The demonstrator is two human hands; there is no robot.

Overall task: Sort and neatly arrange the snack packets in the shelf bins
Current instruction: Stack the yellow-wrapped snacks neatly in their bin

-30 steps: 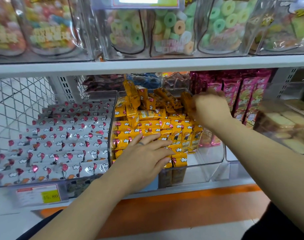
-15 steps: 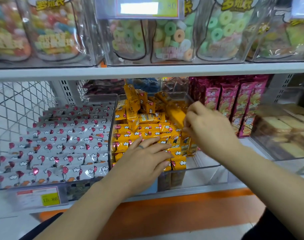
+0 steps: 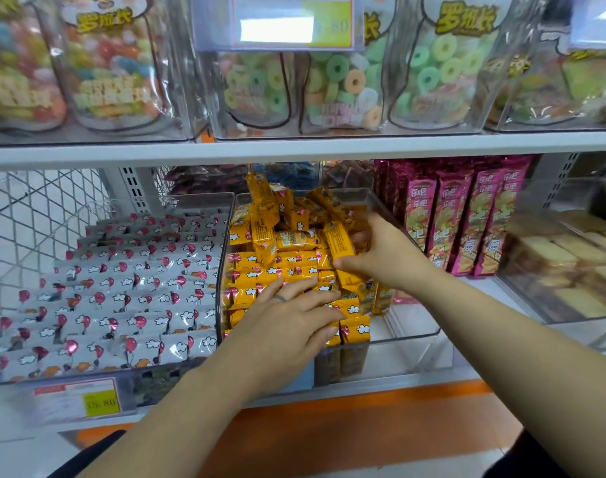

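The right hand (image 3: 387, 257) has come back from the far corner of the clear bin (image 3: 412, 353) pinching one orange packet (image 3: 338, 241) above the rows (image 3: 260, 270), while the left hand (image 3: 288, 322) lies flat on them, fingers straight, so the packet can slot in next

Your yellow packets (image 3: 288, 263) sit in the clear middle bin (image 3: 415, 339). The front rows lie flat and pretty well lined up, but the back is a loose heap with a few standing on end. One packet (image 3: 339, 244) is tilted up in your right hand (image 3: 387, 257), just above the rows on the right side. Next door, the white packets (image 3: 122, 298) lie in tidy overlapping rows in the left bin (image 3: 205, 198).
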